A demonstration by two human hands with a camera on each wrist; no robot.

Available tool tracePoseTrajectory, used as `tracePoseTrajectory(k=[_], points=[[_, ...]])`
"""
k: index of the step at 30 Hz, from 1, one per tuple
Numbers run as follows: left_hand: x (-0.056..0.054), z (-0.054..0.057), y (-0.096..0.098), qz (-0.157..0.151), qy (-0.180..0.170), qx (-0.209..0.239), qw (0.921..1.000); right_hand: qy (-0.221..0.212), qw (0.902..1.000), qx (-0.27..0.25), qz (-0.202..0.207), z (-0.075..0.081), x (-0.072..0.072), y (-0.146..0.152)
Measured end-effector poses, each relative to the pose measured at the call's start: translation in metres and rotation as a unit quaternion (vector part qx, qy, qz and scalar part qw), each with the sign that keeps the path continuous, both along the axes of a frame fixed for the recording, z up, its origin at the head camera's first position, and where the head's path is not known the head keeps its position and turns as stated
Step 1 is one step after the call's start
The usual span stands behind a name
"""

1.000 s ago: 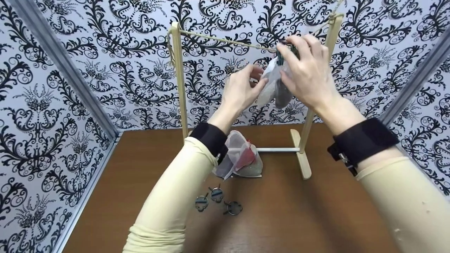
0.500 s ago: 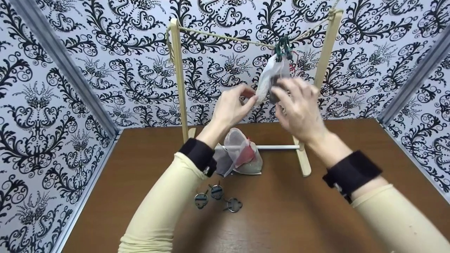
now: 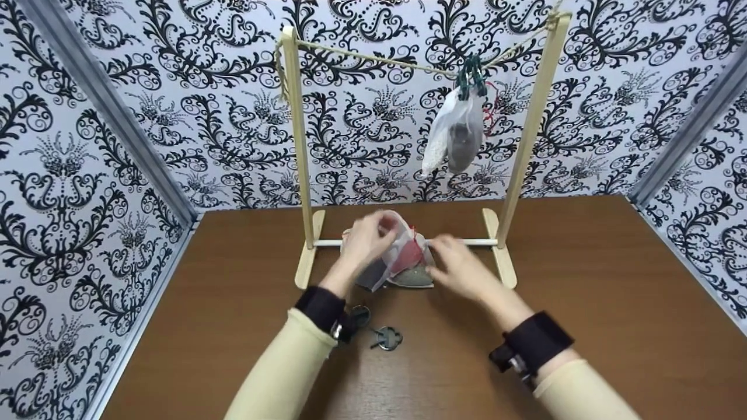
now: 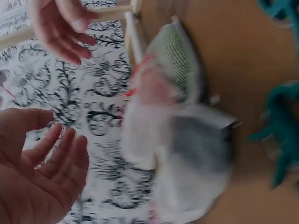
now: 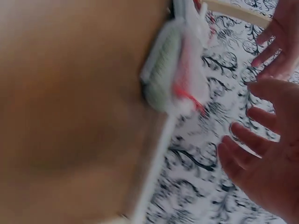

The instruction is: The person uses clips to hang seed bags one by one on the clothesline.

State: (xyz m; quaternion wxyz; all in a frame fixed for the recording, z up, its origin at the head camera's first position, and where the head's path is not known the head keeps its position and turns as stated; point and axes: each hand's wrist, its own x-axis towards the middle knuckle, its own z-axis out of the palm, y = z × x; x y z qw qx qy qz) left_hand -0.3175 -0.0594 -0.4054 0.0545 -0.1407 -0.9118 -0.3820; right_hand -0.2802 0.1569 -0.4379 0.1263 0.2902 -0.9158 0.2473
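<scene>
Several sheer drawstring bags with red cords lie in a heap near the rack's crossbar; a bag with red contents (image 3: 408, 256) rests over a bag with green-grey contents (image 3: 415, 277). A bag with dark contents (image 4: 201, 140) is beside them in the left wrist view. My left hand (image 3: 366, 238) is over the heap's left side, fingers loosely bent, gripping nothing in the left wrist view. My right hand (image 3: 465, 268) is just right of the heap, fingers spread and empty. From the rope (image 3: 373, 56), dark green clothespins (image 3: 471, 79) hold a white bag (image 3: 442, 131) and a grey-filled bag (image 3: 465, 146).
The wooden rack's left post (image 3: 299, 146) and right post (image 3: 534, 122) stand at the back of the brown table (image 3: 595, 280), joined by a white crossbar (image 3: 475, 242). A loose clothespin (image 3: 387, 338) lies in front, another (image 3: 360, 316) beside the left wrist strap. Patterned walls enclose the table.
Both hands have left the hanging bags and come down to the heap on the table. The clothespins and bags stay hanging on the rope.
</scene>
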Motion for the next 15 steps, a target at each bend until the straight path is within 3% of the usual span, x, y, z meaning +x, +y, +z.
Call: tracePoseTrajectory(k=[4,8,11,15], points=[[0.007,-0.033,-0.005,0.004,-0.032,-0.018,0.9993,-0.044,0.9986,0.016,0.023,-0.023,0.006,-0.011],[0.015,-0.055,-0.005,-0.009,-0.076,0.003,0.997,-0.078,0.9962,0.03,0.022,-0.039,0.012,-0.021],[0.02,-0.064,-0.002,-0.01,-0.104,0.034,0.994,-0.1,0.9942,0.04,0.006,-0.048,0.017,-0.026],[0.025,-0.067,-0.002,-0.006,-0.125,0.075,0.9892,-0.112,0.9928,0.038,-0.015,-0.056,0.026,-0.031]])
